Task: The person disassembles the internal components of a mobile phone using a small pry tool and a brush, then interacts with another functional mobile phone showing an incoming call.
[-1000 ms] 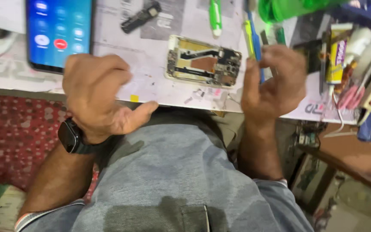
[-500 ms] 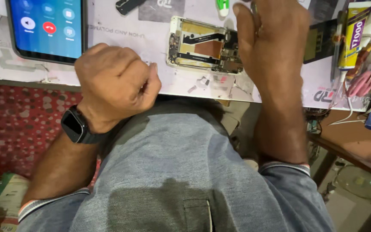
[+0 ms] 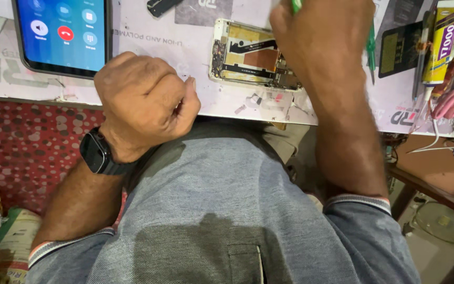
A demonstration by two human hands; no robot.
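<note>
An opened phone chassis (image 3: pixel 245 52) with bare gold and copper insides lies on the white work mat (image 3: pixel 153 47). My right hand (image 3: pixel 324 39) hovers over the chassis's right end and hides it. Its fingers are closed on a green tool (image 3: pixel 295 4), of which only the tip shows at the top edge. My left hand (image 3: pixel 143 102) is a closed fist resting at the mat's near edge, left of the chassis, with nothing visible in it. A black smartwatch (image 3: pixel 98 152) sits on that wrist.
A smartphone (image 3: pixel 61 31) with a lit blue call screen lies at the far left. At the right are a second green tool (image 3: pixel 371 47), a dark card (image 3: pixel 395 50), a yellow glue tube (image 3: pixel 440 42) and pink cables (image 3: pixel 447 102). A red spotted cloth (image 3: pixel 22 142) hangs below the table.
My right hand has moved from the right of the chassis up and over its right end, closing on a green tool. The left fist has stayed at the mat's edge.
</note>
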